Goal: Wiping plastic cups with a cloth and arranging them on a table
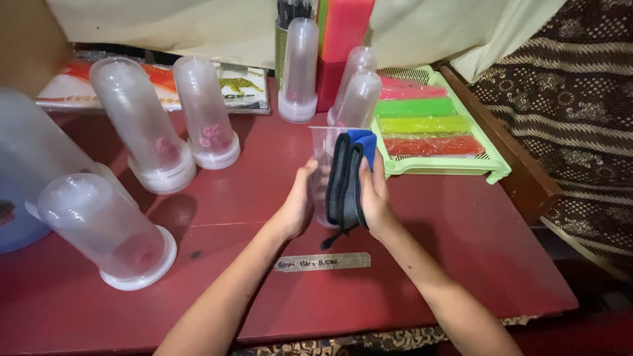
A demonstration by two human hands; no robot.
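At the centre of the frame the left hand (298,201) grips a clear cup (324,155) from its side, and the cup stands upright on the red bench (461,250). The right hand (376,198) presses a folded cloth (348,178), grey with a blue side, against the right wall of the cup; the fingers are closed around the cloth.

To wipe well, I think the left hand should keep the cup firm and turn it slowly, while the cloth moves over the whole wall and rim. The cup looks thin, so a soft pressure is better.

Several clear domes (204,112) stand at the left and upper middle. A green tray (491,168) with coloured strips lies at the upper right, just beside the cup.
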